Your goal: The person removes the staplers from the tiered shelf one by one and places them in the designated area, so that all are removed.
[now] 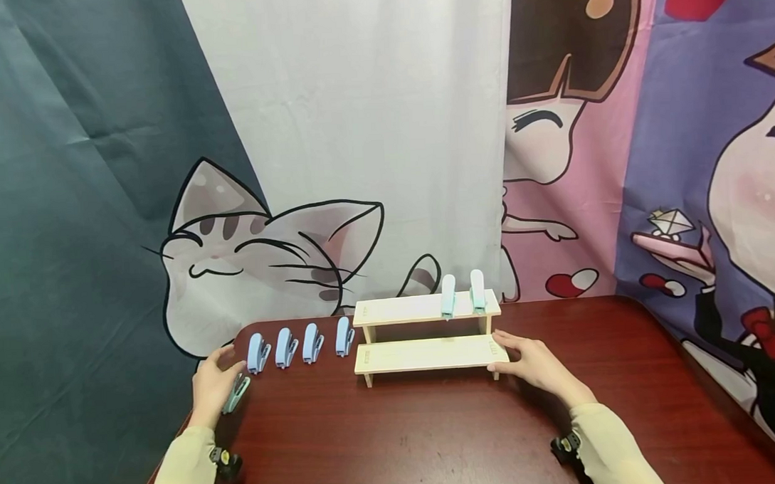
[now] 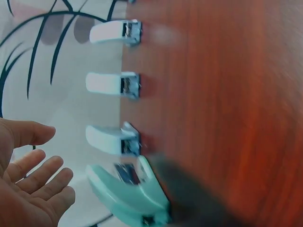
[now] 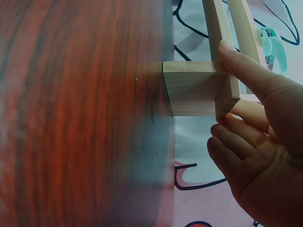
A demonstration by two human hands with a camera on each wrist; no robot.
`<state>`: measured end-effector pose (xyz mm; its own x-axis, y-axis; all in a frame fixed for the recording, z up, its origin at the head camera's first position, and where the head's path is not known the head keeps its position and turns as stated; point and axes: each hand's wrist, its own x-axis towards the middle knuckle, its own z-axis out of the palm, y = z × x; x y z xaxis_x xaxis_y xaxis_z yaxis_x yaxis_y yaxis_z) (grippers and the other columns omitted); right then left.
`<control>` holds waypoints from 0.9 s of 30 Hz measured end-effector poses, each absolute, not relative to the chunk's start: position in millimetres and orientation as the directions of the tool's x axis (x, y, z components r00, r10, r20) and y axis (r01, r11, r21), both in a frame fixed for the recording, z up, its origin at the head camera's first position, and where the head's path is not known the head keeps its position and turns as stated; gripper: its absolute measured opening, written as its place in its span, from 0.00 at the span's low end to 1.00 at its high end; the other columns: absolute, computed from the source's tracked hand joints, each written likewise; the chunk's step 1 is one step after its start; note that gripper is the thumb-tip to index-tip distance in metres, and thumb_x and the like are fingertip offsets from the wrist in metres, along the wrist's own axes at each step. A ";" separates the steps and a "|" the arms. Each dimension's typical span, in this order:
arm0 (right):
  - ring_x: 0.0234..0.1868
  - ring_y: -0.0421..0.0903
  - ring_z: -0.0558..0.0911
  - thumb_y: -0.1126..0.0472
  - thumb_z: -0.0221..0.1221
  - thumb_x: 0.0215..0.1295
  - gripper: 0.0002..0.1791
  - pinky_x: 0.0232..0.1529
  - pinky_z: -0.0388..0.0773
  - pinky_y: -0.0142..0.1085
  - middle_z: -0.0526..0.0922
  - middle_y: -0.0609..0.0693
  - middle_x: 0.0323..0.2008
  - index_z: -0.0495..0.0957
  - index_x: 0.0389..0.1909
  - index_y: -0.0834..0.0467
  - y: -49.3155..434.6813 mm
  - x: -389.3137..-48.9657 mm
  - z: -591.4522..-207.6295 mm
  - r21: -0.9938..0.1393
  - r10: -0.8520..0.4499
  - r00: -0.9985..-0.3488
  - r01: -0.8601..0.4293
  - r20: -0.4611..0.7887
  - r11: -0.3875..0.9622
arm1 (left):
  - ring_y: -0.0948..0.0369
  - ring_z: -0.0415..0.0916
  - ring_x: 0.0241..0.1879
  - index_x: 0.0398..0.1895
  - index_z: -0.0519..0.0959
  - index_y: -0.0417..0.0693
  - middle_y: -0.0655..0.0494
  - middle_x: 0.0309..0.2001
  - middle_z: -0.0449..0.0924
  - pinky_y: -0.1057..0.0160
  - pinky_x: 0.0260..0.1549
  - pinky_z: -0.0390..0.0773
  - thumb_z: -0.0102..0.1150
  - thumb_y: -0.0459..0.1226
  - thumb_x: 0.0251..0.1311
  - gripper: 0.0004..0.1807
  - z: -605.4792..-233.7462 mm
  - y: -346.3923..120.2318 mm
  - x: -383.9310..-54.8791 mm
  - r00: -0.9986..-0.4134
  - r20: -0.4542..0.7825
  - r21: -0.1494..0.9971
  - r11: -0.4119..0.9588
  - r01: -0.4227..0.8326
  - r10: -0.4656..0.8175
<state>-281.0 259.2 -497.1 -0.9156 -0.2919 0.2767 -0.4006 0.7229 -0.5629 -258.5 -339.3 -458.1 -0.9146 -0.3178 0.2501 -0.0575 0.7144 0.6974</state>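
Note:
My left hand (image 1: 214, 385) hovers beside a mint-green stapler (image 1: 237, 394) at the table's left, its fingers loosely bent and holding nothing. The left wrist view has this stapler (image 2: 130, 196) lying just past the fingertips. A row of several light-blue staplers (image 1: 312, 343) stands to the right of that hand. My right hand (image 1: 534, 365) grips the right end of the lower step of a two-tier wooden rack (image 1: 423, 355), thumb along one edge and fingers at the end. Two mint-green staplers (image 1: 448, 298) stand on the right part of the upper step.
The dark red-brown wooden table (image 1: 394, 441) has rounded far corners. Right behind it hangs a cloth backdrop (image 1: 383, 128) with cartoon figures. Each wrist wears a small black camera strap (image 1: 226, 461).

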 end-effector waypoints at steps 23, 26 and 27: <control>0.66 0.61 0.74 0.45 0.73 0.56 0.42 0.63 0.70 0.58 0.75 0.59 0.66 0.74 0.67 0.64 257.7 -281.0 -495.6 -0.551 -0.303 -0.908 -0.417 0.290 0.723 | 0.41 0.74 0.61 0.68 0.72 0.37 0.37 0.63 0.76 0.44 0.56 0.75 0.63 0.35 0.65 0.28 -419.2 -234.5 -309.7 -0.935 0.332 0.700 0.696 0.158 -0.122; 0.66 0.62 0.74 0.44 0.72 0.56 0.42 0.63 0.70 0.58 0.75 0.60 0.66 0.74 0.67 0.63 258.4 -280.8 -496.4 -0.548 -0.302 -0.910 -0.414 0.285 0.727 | 0.41 0.75 0.60 0.66 0.73 0.36 0.36 0.62 0.76 0.43 0.57 0.74 0.64 0.34 0.64 0.27 -415.6 -218.9 -313.6 -0.932 0.352 0.700 0.686 0.196 -0.093; 0.66 0.62 0.74 0.44 0.72 0.56 0.42 0.63 0.70 0.58 0.75 0.60 0.66 0.74 0.67 0.63 258.8 -280.6 -496.8 -0.548 -0.301 -0.911 -0.411 0.282 0.728 | 0.40 0.75 0.60 0.66 0.73 0.36 0.36 0.62 0.77 0.43 0.58 0.74 0.64 0.34 0.64 0.27 -414.8 -213.8 -314.5 -0.931 0.357 0.702 0.680 0.209 -0.082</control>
<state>-280.6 258.8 -496.8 -0.9108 -0.3014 0.2822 -0.4110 0.7283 -0.5483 -314.5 -213.8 -414.8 -0.9307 -0.0815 0.3567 0.2095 0.6804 0.7022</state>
